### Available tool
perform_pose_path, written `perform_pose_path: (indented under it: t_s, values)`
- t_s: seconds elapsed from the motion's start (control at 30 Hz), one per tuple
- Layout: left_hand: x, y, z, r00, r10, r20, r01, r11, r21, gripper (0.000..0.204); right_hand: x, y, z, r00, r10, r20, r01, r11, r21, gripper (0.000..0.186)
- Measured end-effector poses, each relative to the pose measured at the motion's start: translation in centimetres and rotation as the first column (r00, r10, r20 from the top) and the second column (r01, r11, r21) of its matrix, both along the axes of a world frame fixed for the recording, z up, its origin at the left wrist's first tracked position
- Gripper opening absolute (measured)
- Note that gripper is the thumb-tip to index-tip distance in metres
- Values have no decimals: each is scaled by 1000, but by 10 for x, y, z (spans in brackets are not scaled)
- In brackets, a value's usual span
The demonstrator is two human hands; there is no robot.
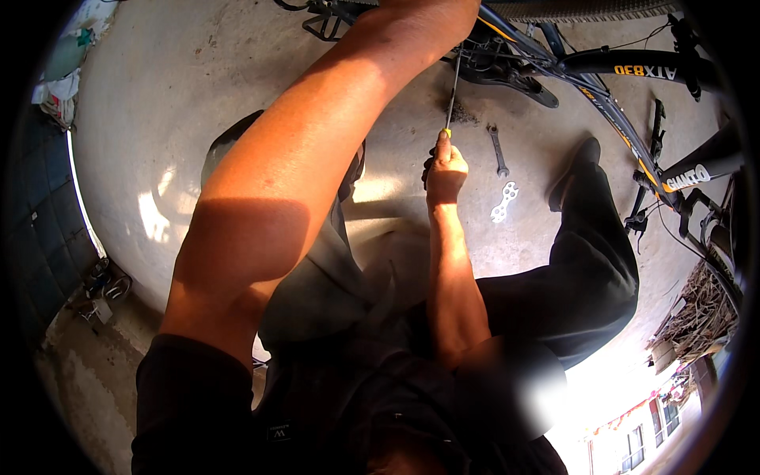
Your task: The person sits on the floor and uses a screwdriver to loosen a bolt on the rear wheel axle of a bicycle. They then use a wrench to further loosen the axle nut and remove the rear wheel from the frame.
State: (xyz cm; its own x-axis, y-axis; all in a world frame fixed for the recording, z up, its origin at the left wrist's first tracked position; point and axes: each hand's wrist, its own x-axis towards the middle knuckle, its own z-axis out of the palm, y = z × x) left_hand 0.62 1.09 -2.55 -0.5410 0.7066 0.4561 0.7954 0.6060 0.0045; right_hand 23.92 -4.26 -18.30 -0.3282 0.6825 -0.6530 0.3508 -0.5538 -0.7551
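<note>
My right hand (446, 168) is closed round the handle of a screwdriver (453, 99), with a bit of yellow showing above the thumb. Its long thin shaft points away from me, and the tip meets the dark mechanism (484, 62) of a bicycle (613, 123). Dark blue-black with orange stripes, the bicycle stretches across the far right of the picture. My left arm (293, 166) reaches forward over the scene toward the bicycle; its hand is beyond the top edge. Right of my right hand, an open-ended wrench (497, 150) and a silver flat multi-hole spanner (504, 202) lie on the floor.
Concrete floor (127, 103) surrounds me. A bicycle tyre (594, 9) runs along the top edge. My bent right leg (594, 253) rests beside the tools. A pile of sticks (697, 313) lies at the right, and cloths (63, 83) hang far left.
</note>
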Motion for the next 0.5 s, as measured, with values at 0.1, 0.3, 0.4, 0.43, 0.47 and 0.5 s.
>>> perform_pose_path:
  t_s: [0.1,0.3,0.4,0.43,0.47,0.5]
  values:
    - [-1,2,0,1000,27,-1,-27,999,-23,13,0,-1,-1,999,-7,38,6,999,35,55]
    - [0,2,0,999,38,2,-38,999,-34,14,4,-3,-5,952,2,307,-166,844,510,50]
    - [1,4,-1,1000,27,2,-26,999,-32,14,7,-6,-5,907,26,419,-278,785,554,47]
    - [0,4,-1,1000,20,-3,-20,1000,-12,13,8,-6,-5,898,62,436,-300,811,502,46]
    - [0,3,-1,1000,13,-8,-13,1000,6,13,8,-6,-6,898,88,431,-321,801,506,45]
    - [-1,2,-2,1000,5,-11,-5,1000,24,13,9,-5,-7,913,106,394,-307,814,493,44]
